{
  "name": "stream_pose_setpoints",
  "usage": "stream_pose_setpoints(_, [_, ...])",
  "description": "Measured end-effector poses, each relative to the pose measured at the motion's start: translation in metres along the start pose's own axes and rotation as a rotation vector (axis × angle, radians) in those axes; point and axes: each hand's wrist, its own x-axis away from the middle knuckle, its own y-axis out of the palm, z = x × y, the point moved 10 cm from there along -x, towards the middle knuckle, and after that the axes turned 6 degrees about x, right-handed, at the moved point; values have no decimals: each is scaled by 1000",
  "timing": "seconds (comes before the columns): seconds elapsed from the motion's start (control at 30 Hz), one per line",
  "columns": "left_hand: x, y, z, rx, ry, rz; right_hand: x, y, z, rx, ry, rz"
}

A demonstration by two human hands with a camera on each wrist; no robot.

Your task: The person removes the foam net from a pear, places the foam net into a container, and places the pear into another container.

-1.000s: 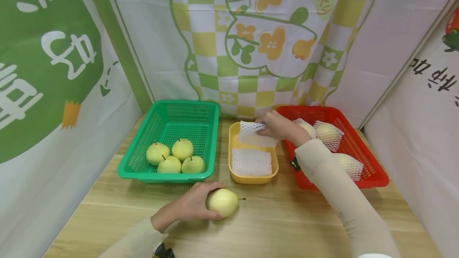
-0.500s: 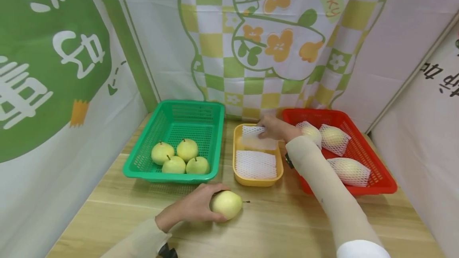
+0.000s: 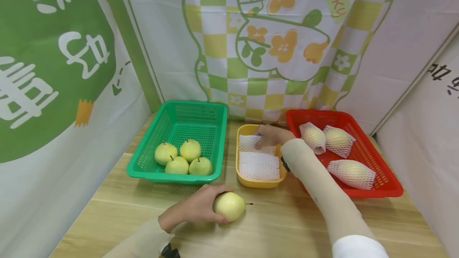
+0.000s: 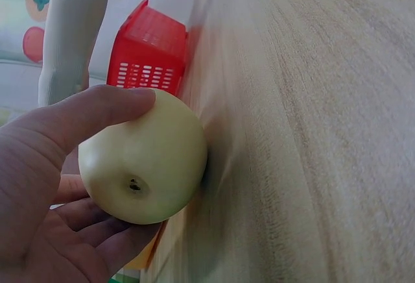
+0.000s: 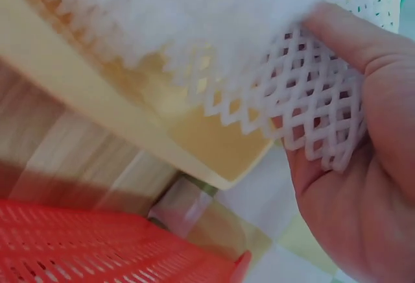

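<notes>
My left hand (image 3: pixel 206 206) grips a pale yellow-green pear (image 3: pixel 230 207) low over the wooden table, its stem pointing right. Seen from the left wrist, the thumb lies over the pear (image 4: pixel 146 159), with the fingers curled beneath and its blossom end facing the camera. My right hand (image 3: pixel 270 135) is down in the yellow tray (image 3: pixel 261 184), pinching a white foam net sleeve (image 3: pixel 247 141). In the right wrist view the thumb presses the net (image 5: pixel 311 95) from one side, fingers showing behind the mesh. A flat stack of similar foam nets (image 3: pixel 259 165) fills the tray's near half.
Left of the tray stands a green basket (image 3: pixel 218 138) with several bare pears (image 3: pixel 177 165) in its near part. To the right is a red basket (image 3: pixel 389 174) holding 3 net-wrapped pears (image 3: pixel 353 173). A printed curtain (image 3: pixel 251 83) hangs behind them.
My right hand has lowered with the foam net, from above the tray's far end down into it. The left hand keeps its hold on the pear. The head view has shifted slightly.
</notes>
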Motion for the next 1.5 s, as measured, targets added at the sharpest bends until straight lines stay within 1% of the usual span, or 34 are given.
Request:
stream_pose_setpoints(0.07, [0, 1, 0, 3, 3, -2, -2, 6, 3, 6, 32, -14])
stream_pose_setpoints(0.13, [-1, 2, 1, 7, 9, -4, -3, 9, 6, 25, 71, -10])
stream_pose_setpoints(0.2, [-1, 3, 1, 16, 17, -6, -2, 8, 8, 34, 111, 11])
stream_pose_setpoints(0.3, [-1, 3, 1, 21, 23, -7, -2, 3, 10, 48, 137, 57])
stream_pose_setpoints(0.37, [-1, 2, 1, 20, 19, -7, -2, -3, 11, 52, 131, 105])
stream_pose_setpoints(0.5, [0, 1, 2, 13, 24, -4, -3, -18, 9, 66, 57, 185])
stream_pose_setpoints(0.57, [-1, 1, 3, 12, 30, -6, 1, -28, 8, 72, 34, 238])
stream_pose_setpoints(0.73, [-2, 2, 3, 16, 38, -10, 14, -48, 13, 19, 45, 322])
stream_pose_setpoints(0.8, [-2, 2, 3, 15, 36, -11, 21, -53, 14, -5, 33, 324])
stream_pose_setpoints(0.87, [-2, 2, 3, 12, 34, -11, 29, -59, 12, -13, 18, 323])
stream_pose_setpoints(1.0, [-1, 1, 2, 1, 9, -15, 47, -69, 5, 16, -9, 303])
stream_pose_setpoints(1.1, [-3, 1, 2, -18, 0, -21, 67, -76, 0, 60, 4, 287])
stream_pose_setpoints(1.2, [-4, 2, 4, -37, 12, -31, 90, -79, -4, 87, 40, 255])
stream_pose_setpoints(1.33, [-6, 4, 8, -69, 29, -50, 120, -73, -8, 103, 93, 202])
stream_pose_setpoints(1.37, [-7, 4, 9, -76, 34, -56, 127, -70, -10, 124, 96, 193])
stream_pose_setpoints(1.5, [-8, 6, 16, -121, 43, -77, 153, -52, -19, 165, 122, 148])
